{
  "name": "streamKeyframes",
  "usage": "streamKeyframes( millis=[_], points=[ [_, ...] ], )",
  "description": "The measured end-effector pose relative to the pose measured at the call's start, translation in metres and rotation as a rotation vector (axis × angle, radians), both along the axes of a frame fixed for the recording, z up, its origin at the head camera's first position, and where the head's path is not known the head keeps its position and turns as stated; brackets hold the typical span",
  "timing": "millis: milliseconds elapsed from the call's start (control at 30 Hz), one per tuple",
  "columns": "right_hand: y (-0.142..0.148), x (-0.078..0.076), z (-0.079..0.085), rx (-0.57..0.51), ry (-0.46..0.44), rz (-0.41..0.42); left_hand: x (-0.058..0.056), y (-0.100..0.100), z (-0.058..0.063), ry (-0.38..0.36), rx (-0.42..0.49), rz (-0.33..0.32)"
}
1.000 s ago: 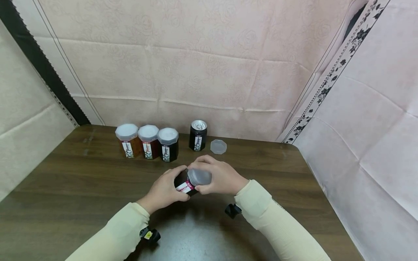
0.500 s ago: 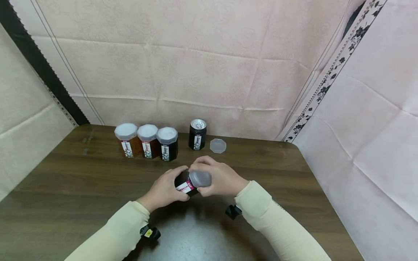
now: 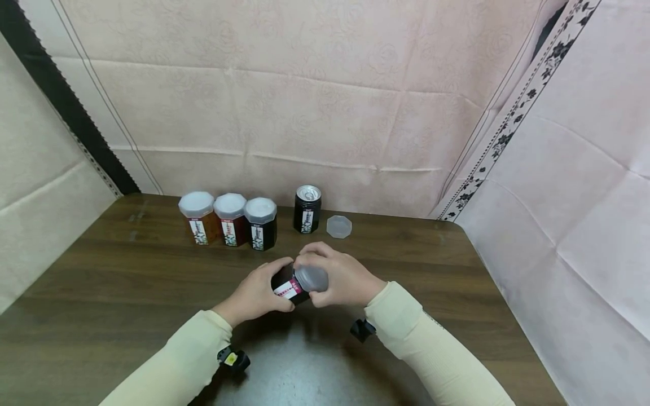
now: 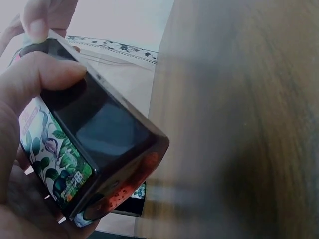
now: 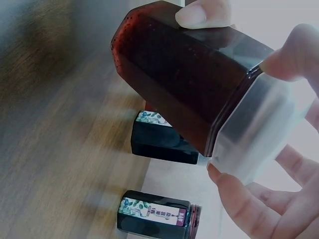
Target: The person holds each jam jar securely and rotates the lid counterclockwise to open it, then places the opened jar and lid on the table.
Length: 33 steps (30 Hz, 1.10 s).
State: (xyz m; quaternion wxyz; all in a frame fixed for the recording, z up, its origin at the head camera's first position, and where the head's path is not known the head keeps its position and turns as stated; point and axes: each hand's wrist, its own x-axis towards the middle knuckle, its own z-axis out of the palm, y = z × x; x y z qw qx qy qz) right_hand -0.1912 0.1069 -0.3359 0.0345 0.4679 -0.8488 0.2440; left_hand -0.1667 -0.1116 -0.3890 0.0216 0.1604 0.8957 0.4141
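A dark, many-sided jar (image 3: 288,288) with a white and pink label is held tilted above the table. My left hand (image 3: 258,293) grips its body, with the thumb on the near side. My right hand (image 3: 346,277) curls round the translucent lid (image 3: 312,278) at the jar's upper right end. In the left wrist view, the jar (image 4: 112,124) shows a leafy printed label and a reddish base. The right wrist view has fingertips and thumb pressed on the rim of the frosted lid (image 5: 261,124), which sits on the jar's mouth.
At the back left stand an amber jar (image 3: 205,225), a reddish jar (image 3: 235,228) and a dark jar (image 3: 265,232), all lidded. Right of them is a black jar (image 3: 307,214) with a metal top. A loose clear lid (image 3: 339,226) lies beside it on the wooden table (image 3: 127,282).
My right thumb has shifted slightly to the right along the lid's lower edge. Both hands and the jar otherwise stay in nearly the same place.
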Motion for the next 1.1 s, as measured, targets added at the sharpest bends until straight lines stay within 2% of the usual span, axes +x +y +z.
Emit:
streamKeyframes(
  millis=[167, 400, 767, 867, 1100],
  points=[
    [0.001, 0.0, 0.001, 0.003, 0.003, 0.016, -0.002, -0.003, 0.0, -0.009, 0.011, -0.044],
    [0.003, -0.001, -0.001, -0.006, -0.028, 0.041, -0.003, -0.006, 0.001, -0.065, 0.049, -0.089],
    [0.005, 0.002, -0.002, 0.0, -0.057, 0.075, -0.006, -0.011, -0.001, -0.11, 0.042, -0.158],
    [0.006, 0.003, -0.001, -0.002, -0.049, 0.084, -0.005, -0.011, 0.0, -0.105, 0.043, -0.147],
    [0.012, 0.005, -0.002, 0.022, -0.052, 0.06, 0.001, -0.006, 0.002, -0.058, -0.001, -0.065]
  ],
)
